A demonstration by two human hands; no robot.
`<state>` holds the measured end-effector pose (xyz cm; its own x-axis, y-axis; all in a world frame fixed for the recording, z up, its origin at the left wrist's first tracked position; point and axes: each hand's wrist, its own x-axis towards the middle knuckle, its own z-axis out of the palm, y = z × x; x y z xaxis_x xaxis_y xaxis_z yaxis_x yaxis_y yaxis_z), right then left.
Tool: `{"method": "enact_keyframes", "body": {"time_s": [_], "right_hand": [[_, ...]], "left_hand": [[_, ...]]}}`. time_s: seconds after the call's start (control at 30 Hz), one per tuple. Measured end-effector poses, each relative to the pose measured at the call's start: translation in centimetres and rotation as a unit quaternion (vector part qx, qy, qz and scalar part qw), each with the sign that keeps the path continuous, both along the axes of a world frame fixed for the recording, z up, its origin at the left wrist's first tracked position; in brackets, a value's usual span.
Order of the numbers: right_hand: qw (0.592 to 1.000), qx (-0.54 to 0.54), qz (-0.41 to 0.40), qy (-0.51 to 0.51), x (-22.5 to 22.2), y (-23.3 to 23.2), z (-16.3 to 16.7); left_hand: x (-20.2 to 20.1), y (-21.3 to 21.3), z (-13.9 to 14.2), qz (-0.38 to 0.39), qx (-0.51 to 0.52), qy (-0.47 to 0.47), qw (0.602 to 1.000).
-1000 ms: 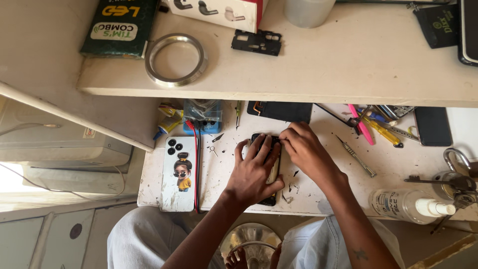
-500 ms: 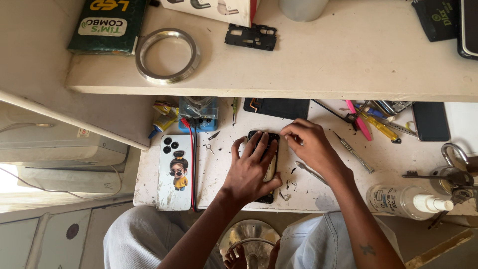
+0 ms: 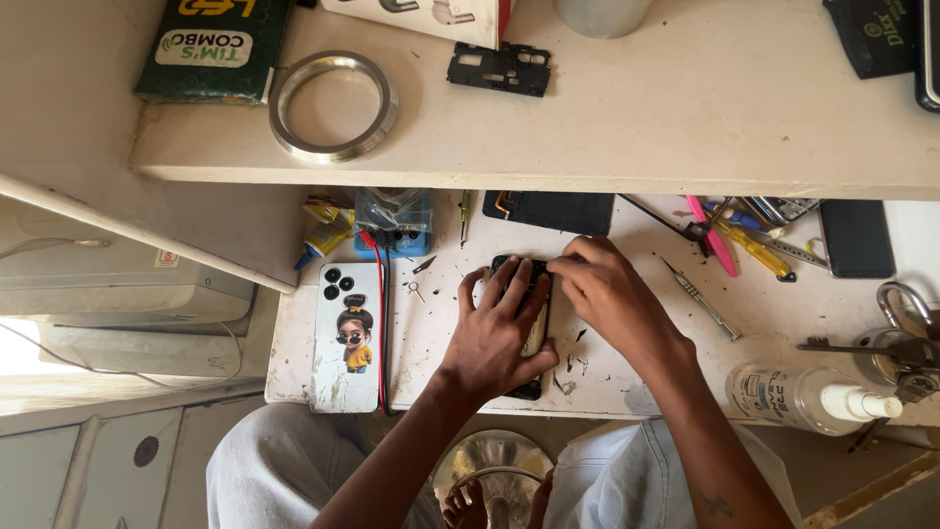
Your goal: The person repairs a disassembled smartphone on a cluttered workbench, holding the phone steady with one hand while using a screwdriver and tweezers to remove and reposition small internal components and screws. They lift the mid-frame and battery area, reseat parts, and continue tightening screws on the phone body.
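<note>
left hand point(image 3: 504, 328) spread flat, pinning the opened black slab phone point(image 3: 524, 323) to the white counter point(image 3: 627, 323); right hand point(image 3: 607, 294) pinches narrow at its top edge. thin, stiff, fragile, light: probably best gripped by the long side edges. patterned phone case point(image 3: 348, 333) lies left of it.

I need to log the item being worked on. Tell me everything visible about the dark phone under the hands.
The dark phone lies flat on the white worktable, long axis running away from the person. The left hand presses flat over it, hiding most; the right hand has fingertips at its far end. Black edges show, with a paler strip along its right side.
</note>
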<state>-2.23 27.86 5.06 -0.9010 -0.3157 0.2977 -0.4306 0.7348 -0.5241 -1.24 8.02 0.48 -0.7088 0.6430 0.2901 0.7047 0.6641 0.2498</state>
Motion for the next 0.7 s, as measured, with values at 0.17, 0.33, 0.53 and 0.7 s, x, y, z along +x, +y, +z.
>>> {"method": "enact_keyframes", "body": {"time_s": [0.17, 0.33, 0.53, 0.7], "right_hand": [[1.000, 0.020, 0.000, 0.004, 0.3, -0.4, 0.9], [0.999, 0.041, 0.011, 0.006, 0.3, -0.2, 1.1], [0.996, -0.033, -0.064, -0.044, 0.1, 1.7, 1.1], [0.967, 0.062, -0.245, 0.036, 1.0, 5.2, -0.5]], "left_hand": [[0.0, 0.0, 0.0, 0.000, 0.007, -0.007, 1.000], [0.0, 0.0, -0.1, -0.002, 0.005, -0.006, 1.000], [0.0, 0.0, -0.2, 0.002, 0.001, -0.008, 1.000], [0.0, 0.0, -0.2, 0.003, 0.001, -0.001, 1.000]]}}
